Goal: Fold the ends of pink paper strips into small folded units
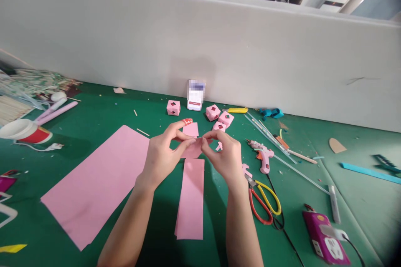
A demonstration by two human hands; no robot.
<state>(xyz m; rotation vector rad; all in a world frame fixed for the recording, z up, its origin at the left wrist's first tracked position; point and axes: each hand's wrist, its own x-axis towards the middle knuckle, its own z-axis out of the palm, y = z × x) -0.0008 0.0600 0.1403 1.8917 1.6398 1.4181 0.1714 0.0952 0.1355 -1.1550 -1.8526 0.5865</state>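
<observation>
Between both hands I hold a small piece of pink paper (193, 150) above the table. My left hand (167, 148) pinches its left side with thumb and fingers, and a red patterned wrap (187, 122) covers one fingertip. On the paper's right side, my right hand (221, 150) is closed in a pinch. Just beyond lies a pink paper square (191, 128), partly hidden. Long pink paper strips (191, 198) are stacked nearer to me, between my forearms. Past my right hand sit folded pink paper boxes (213, 112) with diamond-shaped holes; another pink box (173, 107) stands farther left.
Large pink sheets (103, 183) lie at left, near a paper cup (25, 130). A phone (196, 96) leans on the white partition (200, 33). At right are a glue gun (263, 156), scissors (265, 200), a yellow cutter (237, 110) and a purple power strip (324, 233) with cords.
</observation>
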